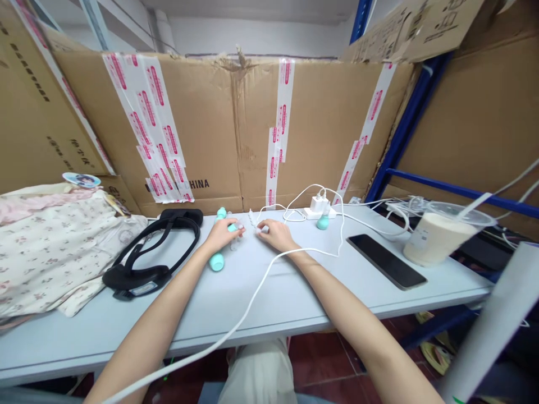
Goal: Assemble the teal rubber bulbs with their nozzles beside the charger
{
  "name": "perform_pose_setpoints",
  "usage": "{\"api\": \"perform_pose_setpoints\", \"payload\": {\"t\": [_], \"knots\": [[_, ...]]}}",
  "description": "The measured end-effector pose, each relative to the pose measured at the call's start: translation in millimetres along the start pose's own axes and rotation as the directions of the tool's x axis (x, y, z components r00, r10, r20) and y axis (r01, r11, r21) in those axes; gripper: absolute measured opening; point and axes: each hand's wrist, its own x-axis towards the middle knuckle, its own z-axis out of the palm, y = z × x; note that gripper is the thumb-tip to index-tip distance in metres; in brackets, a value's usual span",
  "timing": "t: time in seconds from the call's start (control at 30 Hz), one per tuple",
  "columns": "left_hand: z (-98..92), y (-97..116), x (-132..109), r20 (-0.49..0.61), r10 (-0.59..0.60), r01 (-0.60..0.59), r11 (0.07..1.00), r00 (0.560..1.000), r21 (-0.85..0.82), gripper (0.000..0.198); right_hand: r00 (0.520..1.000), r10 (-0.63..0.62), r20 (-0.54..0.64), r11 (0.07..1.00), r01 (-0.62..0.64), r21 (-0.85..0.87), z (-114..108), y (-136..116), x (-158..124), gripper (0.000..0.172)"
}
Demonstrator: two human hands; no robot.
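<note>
My left hand (222, 234) is at the middle of the table, its fingers curled around a small teal and clear bottle (232, 227), partly hidden by the fingers. Just in front of this hand lies another teal bottle (217, 262), its round end towards me. A further teal piece (221, 212) shows behind the knuckles. Small clear pieces (236, 244) are beside the fingertips, too blurred to name. To the right, my right hand (275, 234) rests low over the table with thumb and fingers drawn together; whatever is between them is hidden.
A white cable (252, 306) runs across my right forearm. Behind stand a white charger (319, 204) and a teal bottle with clear top (322, 222). Rightward are a phone (386, 261) and a drink cup (438, 235); leftward, a black head strap (155, 252) and floral cloth (54, 247).
</note>
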Motion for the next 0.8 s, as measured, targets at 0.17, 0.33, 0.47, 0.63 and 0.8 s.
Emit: {"api": "perform_pose_setpoints", "payload": {"t": [0.17, 0.33, 0.47, 0.63, 0.8], "knots": [[-7.2, -15.2, 1.1, -0.103, -0.049, 0.049, 0.999, 0.993, -0.005, 0.030, 0.996, 0.085, -0.011, 0.994, -0.085, -0.072, 3.2, 12.3, 2.2, 0.020], [-11.2, -14.7, 0.2, -0.133, -0.045, 0.047, 0.999, 0.990, 0.006, 0.030, 0.995, 0.074, -0.066, 0.995, -0.078, -0.064, 8.1, 13.9, 2.2, 0.019], [-11.4, -12.0, 0.5, -0.118, -0.047, 0.046, 0.999, 0.992, -0.008, 0.030, 0.995, 0.068, -0.077, 0.995, -0.073, -0.068, 15.0, 15.2, 5.4, 0.018], [-10.7, -17.0, 2.3, -0.098, -0.036, 0.036, 0.999, 0.995, -0.009, 0.031, 0.995, 0.097, -0.017, 0.991, -0.098, -0.087, 23.0, 15.9, 10.0, 0.018], [-9.0, -22.0, 3.6, -0.121, -0.045, 0.042, 0.999, 0.992, -0.026, 0.032, 0.994, 0.097, -0.046, 0.987, -0.102, -0.126, 13.0, 14.9, 7.7, 0.023]]}}
